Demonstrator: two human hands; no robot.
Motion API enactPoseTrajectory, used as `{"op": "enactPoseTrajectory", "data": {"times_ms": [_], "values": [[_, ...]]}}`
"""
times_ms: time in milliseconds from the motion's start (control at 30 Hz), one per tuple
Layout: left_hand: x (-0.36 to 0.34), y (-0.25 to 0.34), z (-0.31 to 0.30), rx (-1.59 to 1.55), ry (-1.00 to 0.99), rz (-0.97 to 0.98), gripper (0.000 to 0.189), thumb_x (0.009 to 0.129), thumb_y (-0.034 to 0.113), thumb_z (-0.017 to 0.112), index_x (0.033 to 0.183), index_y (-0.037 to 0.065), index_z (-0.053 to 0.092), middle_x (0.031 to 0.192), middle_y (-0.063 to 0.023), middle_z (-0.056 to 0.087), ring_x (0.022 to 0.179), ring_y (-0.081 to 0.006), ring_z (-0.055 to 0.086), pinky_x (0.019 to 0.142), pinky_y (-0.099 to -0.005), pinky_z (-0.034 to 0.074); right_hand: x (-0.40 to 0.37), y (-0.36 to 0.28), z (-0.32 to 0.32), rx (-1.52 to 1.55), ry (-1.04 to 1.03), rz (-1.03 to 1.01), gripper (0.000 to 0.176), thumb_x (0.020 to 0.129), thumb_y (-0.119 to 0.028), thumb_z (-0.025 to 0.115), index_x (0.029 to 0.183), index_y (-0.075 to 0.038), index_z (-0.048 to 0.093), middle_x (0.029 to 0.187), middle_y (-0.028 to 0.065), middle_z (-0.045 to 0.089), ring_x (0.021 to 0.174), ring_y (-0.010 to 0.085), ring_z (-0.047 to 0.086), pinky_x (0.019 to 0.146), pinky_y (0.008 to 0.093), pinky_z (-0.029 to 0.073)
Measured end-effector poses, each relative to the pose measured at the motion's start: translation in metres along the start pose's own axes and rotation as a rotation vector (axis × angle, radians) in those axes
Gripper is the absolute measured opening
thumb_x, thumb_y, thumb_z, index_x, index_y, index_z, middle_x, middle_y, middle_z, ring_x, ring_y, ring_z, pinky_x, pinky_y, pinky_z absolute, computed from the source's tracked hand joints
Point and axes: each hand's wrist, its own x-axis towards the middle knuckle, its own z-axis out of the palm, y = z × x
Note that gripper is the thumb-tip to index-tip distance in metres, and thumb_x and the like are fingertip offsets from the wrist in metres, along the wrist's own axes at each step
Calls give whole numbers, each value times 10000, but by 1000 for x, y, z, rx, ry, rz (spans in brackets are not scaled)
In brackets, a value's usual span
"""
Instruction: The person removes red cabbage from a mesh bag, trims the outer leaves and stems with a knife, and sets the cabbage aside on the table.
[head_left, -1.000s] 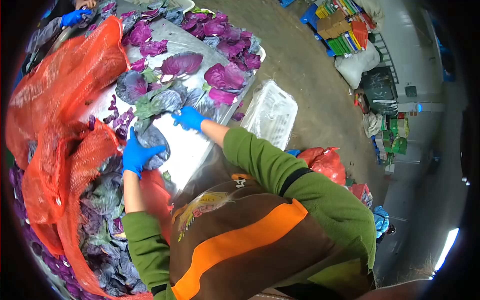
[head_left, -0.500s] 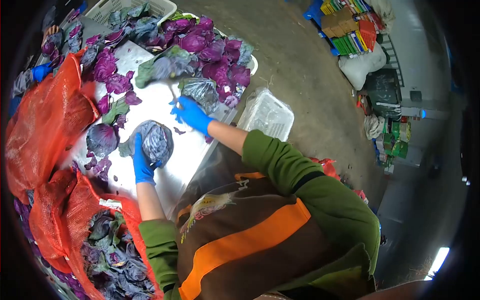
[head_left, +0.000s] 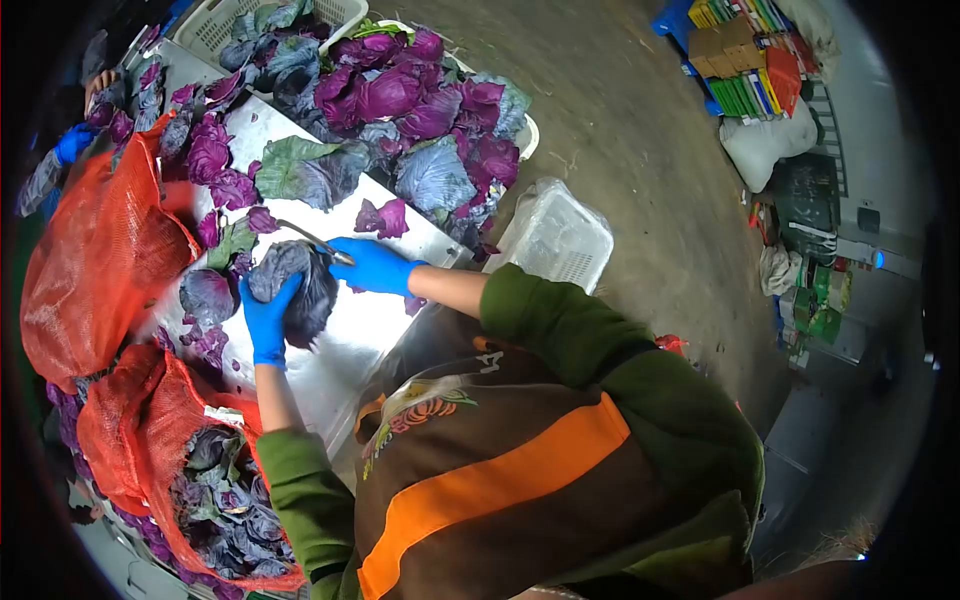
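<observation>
Head view. Reference: metal table point(head_left: 345, 355). Cabbage head point(head_left: 300, 285) is over the table, left hand point(head_left: 267, 320) gripping its side with thumb spread. Right hand point(head_left: 375, 268), above the table, has fingers closed around a slim metal tool point(head_left: 318, 243). Red mesh sack point(head_left: 115, 430) lies at table's left edge.

l hand point(head_left: 265, 318), blue-gloved, points fwd, thumb + fingers parted in a holding grip. l forearm point(head_left: 278, 395) reaches out ahead, nr straight. r hand point(head_left: 375, 266), also blue-gloved, is curled in a closed fist; r forearm point(head_left: 450, 290) angles in from the r, wrist approx. level w/ hand.
</observation>
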Motion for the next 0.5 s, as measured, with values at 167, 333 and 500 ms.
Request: {"op": "enactPoseTrajectory", "data": {"times_ms": [167,333,500], "values": [[-42,6,4,-271,-100,-331,665,802,258,755,1316,-11,430,1250,-145,528,1125,-223,527,945,-350,440,4,45,1,-624,115,-418,403,939,-269,504,1301,-92,514,1084,152,637,867,319,658,790,407,521],[-52,14,24,561,140,217,887,697,340,821,1356,-26,353,1352,-255,376,1259,-402,372,1066,-470,302,-4,20,16,-683,65,-275,370,917,-263,508,1254,-112,536,1057,228,628,937,405,619,813,478,492],[-42,9,27,570,181,181,942,643,327,852,1356,-12,336,1334,-241,390,1255,-394,358,1067,-463,297,-10,-3,12,-866,222,-324,208,883,-212,550,1046,-84,571,816,148,646,732,342,648,627,454,504]]}}
